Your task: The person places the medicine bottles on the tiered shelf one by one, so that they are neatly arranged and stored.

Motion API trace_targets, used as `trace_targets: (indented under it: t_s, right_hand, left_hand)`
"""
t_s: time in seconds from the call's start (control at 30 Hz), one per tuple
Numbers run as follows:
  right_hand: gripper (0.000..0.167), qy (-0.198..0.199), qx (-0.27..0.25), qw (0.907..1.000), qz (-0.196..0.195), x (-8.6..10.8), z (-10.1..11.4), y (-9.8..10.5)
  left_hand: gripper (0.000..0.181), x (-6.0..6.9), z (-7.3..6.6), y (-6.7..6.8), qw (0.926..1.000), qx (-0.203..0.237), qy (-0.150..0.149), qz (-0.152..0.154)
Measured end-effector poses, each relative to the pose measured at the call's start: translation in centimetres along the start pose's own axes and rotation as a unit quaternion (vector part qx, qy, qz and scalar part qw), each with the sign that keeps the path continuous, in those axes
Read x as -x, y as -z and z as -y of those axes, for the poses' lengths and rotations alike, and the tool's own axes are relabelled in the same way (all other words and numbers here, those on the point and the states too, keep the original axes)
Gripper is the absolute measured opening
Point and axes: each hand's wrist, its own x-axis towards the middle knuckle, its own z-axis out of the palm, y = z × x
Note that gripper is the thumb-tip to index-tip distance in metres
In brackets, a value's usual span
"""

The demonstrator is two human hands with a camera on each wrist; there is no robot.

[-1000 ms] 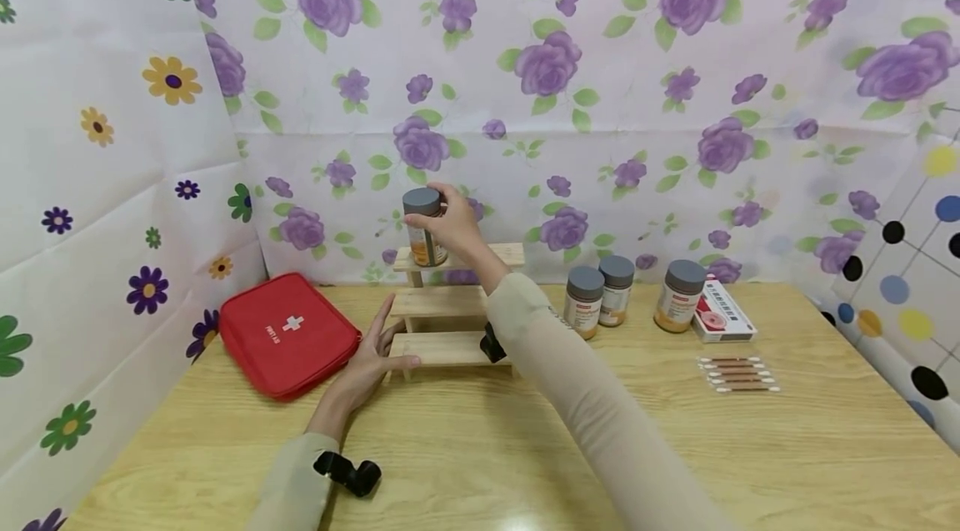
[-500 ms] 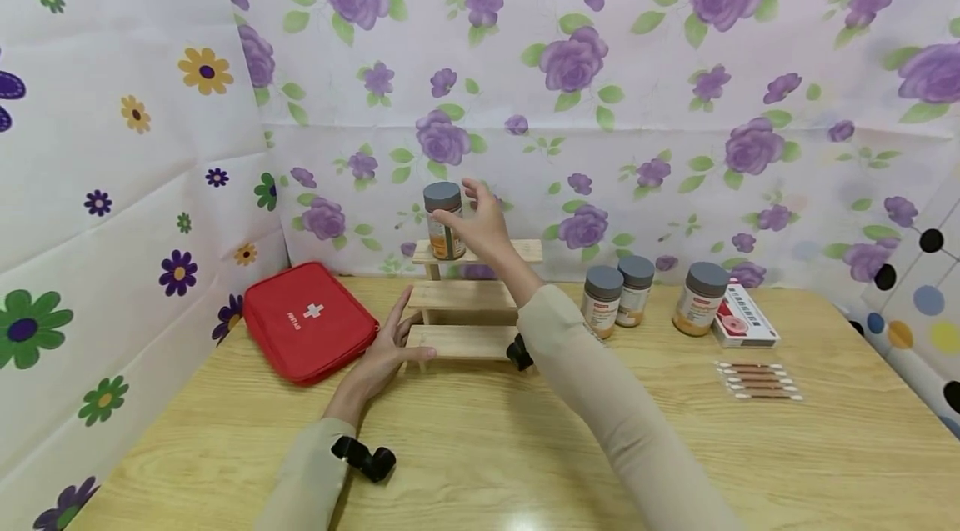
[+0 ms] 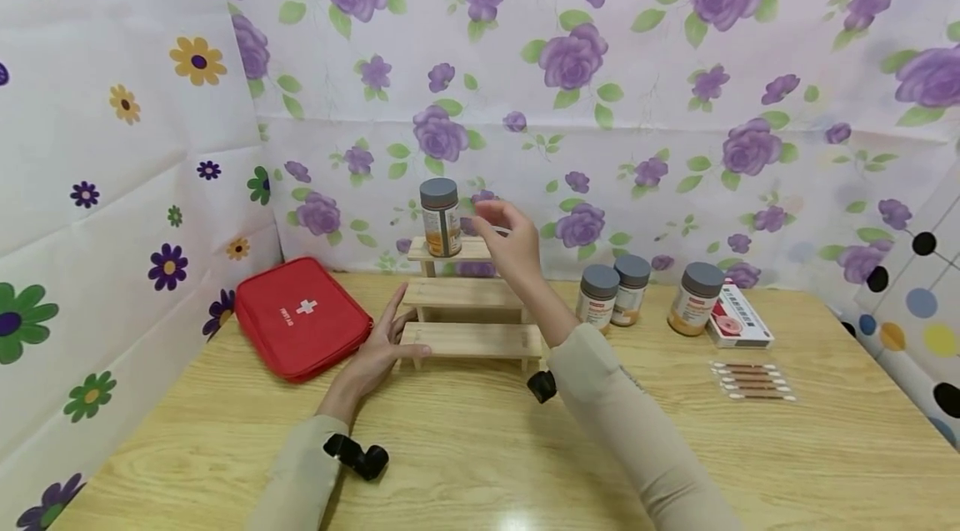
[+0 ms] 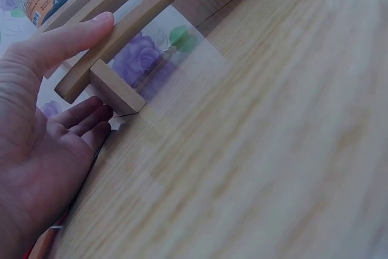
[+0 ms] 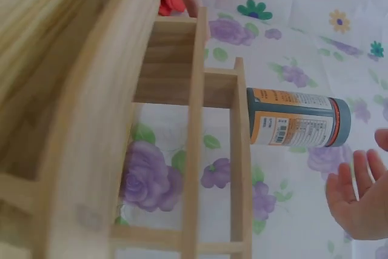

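A jar with a grey lid (image 3: 441, 218) stands upright at the left end of the top step of a three-step wooden rack (image 3: 471, 339). My right hand (image 3: 512, 243) is to the right of the jar, fingers bent loosely, touching nothing; the right wrist view shows a gap between the hand (image 5: 364, 195) and the jar (image 5: 297, 117). My left hand (image 3: 378, 352) is at the rack's left end, its thumb on the bottom step. In the left wrist view the thumb of this hand (image 4: 42, 101) lies on the step (image 4: 145, 22), with the fingers beside the leg below.
A red first-aid case (image 3: 300, 318) lies left of the rack. To the right stand a jar (image 3: 598, 298), another jar (image 3: 630, 289) close behind it, and a third (image 3: 695, 298) beside a white box (image 3: 738, 316). A pack of cotton swabs (image 3: 752, 381) lies in front of the box.
My right hand has let go of the jar and moved right and slightly down, leaving the jar on the top step. My left hand has stayed at the rack. The head view has shifted slightly.
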Motion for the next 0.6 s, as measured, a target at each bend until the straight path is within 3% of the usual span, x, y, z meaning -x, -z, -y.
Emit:
trace_targets:
  t_s: [0.2,0.6]
  right_hand:
    - [0.021,0.000,-0.015,0.9994,-0.032,1.7,-0.7,2.1]
    - [0.022,0.027,-0.010,0.9970,-0.072,4.4,-2.1,7.3]
  left_hand:
    - [0.110,0.1,0.1,0.1,1.0000,-0.003,-0.003,0.000]
    - [0.110,0.1,-0.1,0.0,1.0000,0.000,0.007,0.001]
